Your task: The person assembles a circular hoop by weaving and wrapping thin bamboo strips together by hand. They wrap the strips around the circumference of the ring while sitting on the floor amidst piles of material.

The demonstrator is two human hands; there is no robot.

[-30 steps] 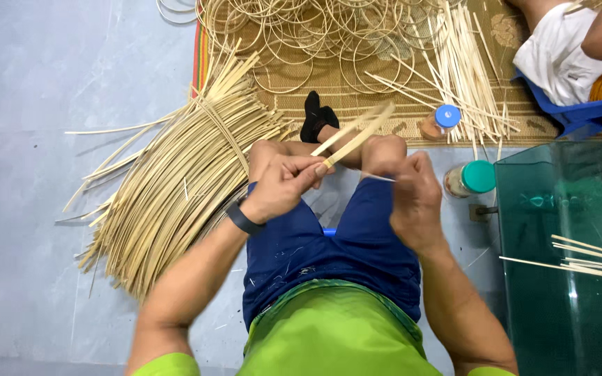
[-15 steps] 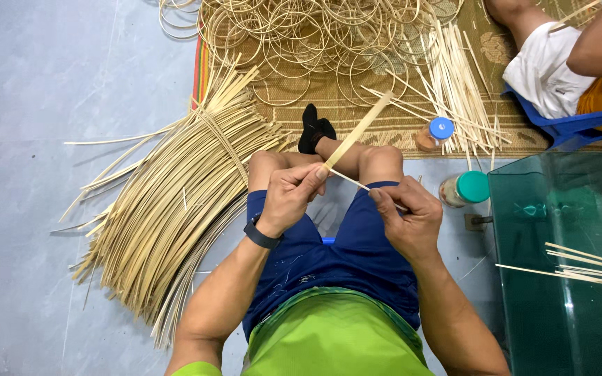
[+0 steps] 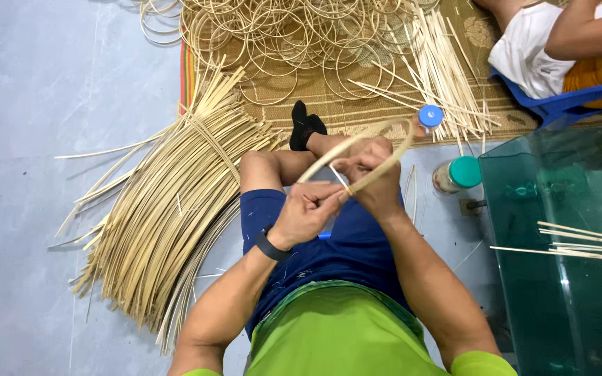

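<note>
My left hand and my right hand meet over my lap, both gripping a thin pale bamboo strip bent into a loop. The loop arcs up and away from my hands toward the mat. The two ends come together between my fingers, where a short thin sliver also shows. A black watch sits on my left wrist. I sit on the floor in blue shorts and a green shirt, one leg stretched out with a black sock.
A big fan of long bamboo strips lies at my left. Finished rings and cut sticks cover a woven mat ahead. Two small jars stand by a glass tank. Another person sits at top right.
The strip was straight, pointing away from my hands. Now it is bent round into a loop and my hands have come closer together.
</note>
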